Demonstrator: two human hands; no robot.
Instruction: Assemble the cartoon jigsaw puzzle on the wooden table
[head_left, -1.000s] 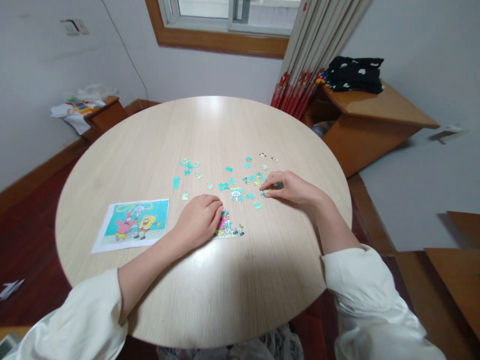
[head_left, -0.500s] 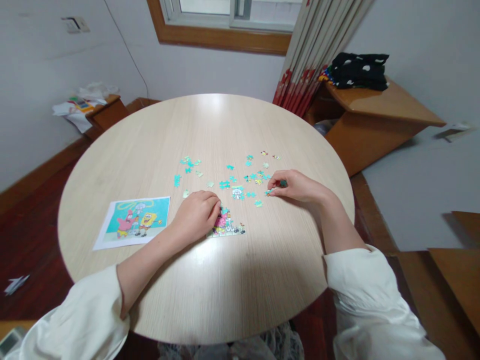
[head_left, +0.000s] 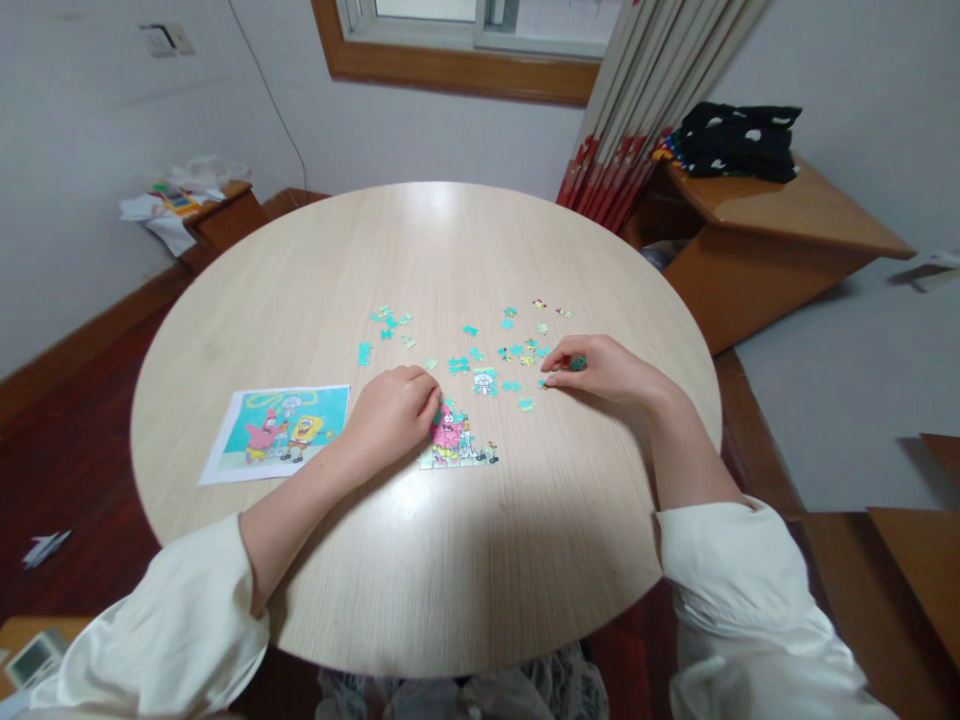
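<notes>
My left hand rests at the upper left edge of the partly joined jigsaw puzzle, its fingers curled together and pointing down. Whatever lies under those fingertips is hidden. The joined part shows a pink starfish figure and pairs of feet. To the right, my right hand has its thumb and fingers bent in a pinch at a small puzzle piece. A teal piece shows through the gap behind its thumb. Between the hands lies a joined block with a pale squid face.
Loose teal puzzle pieces are scattered beyond the hands, with more at the left. A printed reference picture lies left of my left forearm. All this is on a round wooden table. A wooden cabinet stands at the right.
My left hand has drawn back slightly from the joined puzzle, uncovering more of the pink figure. My right hand stays by the same small piece. The whole view has shifted a little.
</notes>
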